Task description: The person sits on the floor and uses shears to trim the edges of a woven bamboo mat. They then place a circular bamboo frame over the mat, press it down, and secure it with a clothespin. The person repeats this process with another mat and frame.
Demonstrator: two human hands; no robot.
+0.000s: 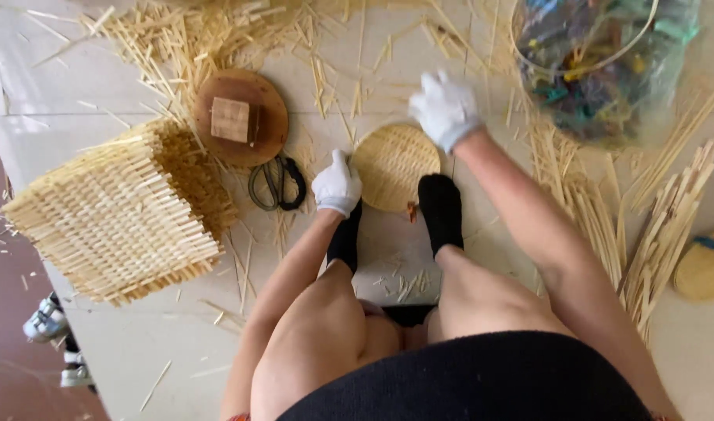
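Woven disc: a round, flat bamboo mat lay on the pale tiled floor, between the person's two black-socked feet.
Left hand: white-gloved, resting at the disc's left edge, fingers drawn together against the rim; whether it pinched a strip could not be told.
Right hand: white-gloved, raised just above the disc's upper right edge, blurred, fingers loosely curled; nothing could be made out in its grasp.
Scissors: dark-handled pair lay on the floor just left of the left hand.
Wooden round: brown disc carrying a small square block, up and left of the scissors.
Stacked weaving: large pile of square woven bamboo pieces, far left.
Loose strips: bamboo slivers scattered along the top; longer bundled strips on the right.
Bag: clear plastic sack of mixed coloured items, top right.
Second disc: a woven round at the right edge.
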